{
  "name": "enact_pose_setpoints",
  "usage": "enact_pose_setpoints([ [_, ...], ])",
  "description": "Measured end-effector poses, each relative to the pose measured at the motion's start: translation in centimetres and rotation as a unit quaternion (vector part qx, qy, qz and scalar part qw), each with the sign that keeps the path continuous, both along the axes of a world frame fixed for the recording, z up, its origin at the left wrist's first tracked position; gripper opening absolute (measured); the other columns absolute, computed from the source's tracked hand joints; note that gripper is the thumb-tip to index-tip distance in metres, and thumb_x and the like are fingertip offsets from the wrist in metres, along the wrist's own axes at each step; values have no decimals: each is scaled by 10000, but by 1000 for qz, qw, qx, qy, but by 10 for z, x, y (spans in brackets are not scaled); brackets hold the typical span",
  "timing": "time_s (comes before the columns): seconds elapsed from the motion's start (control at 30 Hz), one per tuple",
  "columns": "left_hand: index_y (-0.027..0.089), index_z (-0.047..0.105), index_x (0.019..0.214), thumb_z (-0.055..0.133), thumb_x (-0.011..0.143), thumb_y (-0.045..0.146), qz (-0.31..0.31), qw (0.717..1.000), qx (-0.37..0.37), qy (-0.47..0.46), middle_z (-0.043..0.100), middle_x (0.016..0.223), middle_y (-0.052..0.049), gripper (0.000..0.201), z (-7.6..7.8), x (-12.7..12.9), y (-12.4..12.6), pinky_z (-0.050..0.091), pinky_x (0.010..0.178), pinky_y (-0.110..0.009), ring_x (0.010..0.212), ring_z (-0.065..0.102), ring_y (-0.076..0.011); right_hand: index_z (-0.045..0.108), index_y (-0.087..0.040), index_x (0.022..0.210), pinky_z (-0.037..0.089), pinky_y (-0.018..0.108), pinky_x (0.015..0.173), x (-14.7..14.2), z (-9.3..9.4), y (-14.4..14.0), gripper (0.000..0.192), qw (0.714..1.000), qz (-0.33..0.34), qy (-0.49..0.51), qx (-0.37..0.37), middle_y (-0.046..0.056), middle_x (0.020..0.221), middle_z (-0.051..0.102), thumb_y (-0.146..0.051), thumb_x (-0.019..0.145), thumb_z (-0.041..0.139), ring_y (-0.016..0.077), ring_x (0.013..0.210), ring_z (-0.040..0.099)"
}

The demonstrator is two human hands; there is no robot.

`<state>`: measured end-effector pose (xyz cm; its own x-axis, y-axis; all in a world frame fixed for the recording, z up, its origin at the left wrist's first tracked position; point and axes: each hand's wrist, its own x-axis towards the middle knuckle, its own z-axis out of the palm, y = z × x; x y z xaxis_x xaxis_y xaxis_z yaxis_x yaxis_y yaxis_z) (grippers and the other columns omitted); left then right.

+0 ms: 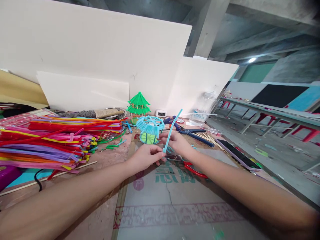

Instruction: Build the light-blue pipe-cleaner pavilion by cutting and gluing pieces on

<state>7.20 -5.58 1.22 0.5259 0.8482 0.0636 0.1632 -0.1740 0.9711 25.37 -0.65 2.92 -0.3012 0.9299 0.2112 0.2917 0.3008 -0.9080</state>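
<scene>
My left hand (146,155) is closed, pinching the lower end of a light blue pipe cleaner (173,129) between thumb and fingertips. The pipe cleaner slants upward to the right, passing in front of my right hand (178,142). That hand's fingers are bent together close beside a small pavilion model (150,137), with a ring of light blue strips above a green base. Whether they touch the model, or what they hold, I cannot make out. Scissors with red handles (196,170) lie beneath my hands, partly covered by my right forearm.
Bundles of coloured pipe cleaners (45,143) lie at the left. Behind the model stand a green tiered pagoda (139,106) and a small digital clock (161,113). Blue-handled pliers (197,134), a phone (237,154) and a clear plastic jar (203,108) are at the right.
</scene>
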Motion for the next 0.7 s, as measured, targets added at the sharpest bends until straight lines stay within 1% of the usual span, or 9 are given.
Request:
enact_pose_setpoints([
  [0.07, 142, 641, 807, 600, 808, 412, 7, 1000, -12, -2, 734, 842, -52, 274, 0, 0, 1, 385, 480, -184, 563, 561, -86, 689, -176, 864, 529, 362, 831, 9, 5, -12, 211, 1000, -12, -1, 19, 53, 889, 710, -372, 793, 659, 198, 849, 660],
  [0.13, 143, 639, 816, 604, 800, 428, 10, 1000, -18, -5, 737, 851, -54, 287, 1, 0, 2, 387, 474, -184, 554, 561, -84, 658, -171, 830, 523, 342, 797, 15, 8, -26, 245, 999, -21, -3, 45, 40, 824, 678, -404, 859, 591, 177, 789, 639],
  [0.27, 147, 650, 830, 608, 803, 439, 12, 1000, -21, -1, 740, 843, -46, 296, 1, 0, 3, 380, 470, -177, 544, 562, -76, 625, -172, 808, 488, 306, 753, 18, 8, -49, 321, 995, -27, -14, 90, 34, 791, 640, -436, 940, 497, 159, 758, 604],
  [0.33, 151, 656, 841, 616, 805, 438, 12, 1000, -27, -3, 740, 833, -40, 292, 1, 0, 3, 384, 470, -173, 545, 564, -75, 612, -177, 808, 476, 293, 728, 16, 5, -54, 310, 996, -19, -15, 90, 27, 774, 628, -434, 942, 504, 155, 746, 594],
  [0.47, 149, 670, 855, 622, 810, 443, 7, 1000, -30, -6, 743, 848, -47, 301, -1, 0, 5, 389, 465, -171, 554, 569, -77, 600, -183, 818, 468, 280, 685, 13, 0, -55, 251, 998, 9, -2, 56, 10, 756, 619, -421, 896, 581, 146, 712, 585],
  [0.6, 140, 672, 849, 620, 812, 442, 9, 1000, -22, 13, 748, 860, -63, 309, 1, 0, 4, 394, 468, -174, 564, 579, -84, 608, -184, 828, 474, 294, 717, 13, -3, -50, 230, 999, 18, -1, 32, 6, 766, 628, -412, 864, 614, 150, 733, 593],
  [0.7, 140, 668, 844, 616, 814, 432, 9, 999, -19, 25, 747, 849, -66, 298, 4, 0, 3, 393, 467, -174, 567, 582, -88, 619, -185, 832, 474, 305, 730, 13, -3, -49, 203, 999, 19, -16, 38, 9, 791, 639, -386, 834, 642, 158, 757, 599],
])
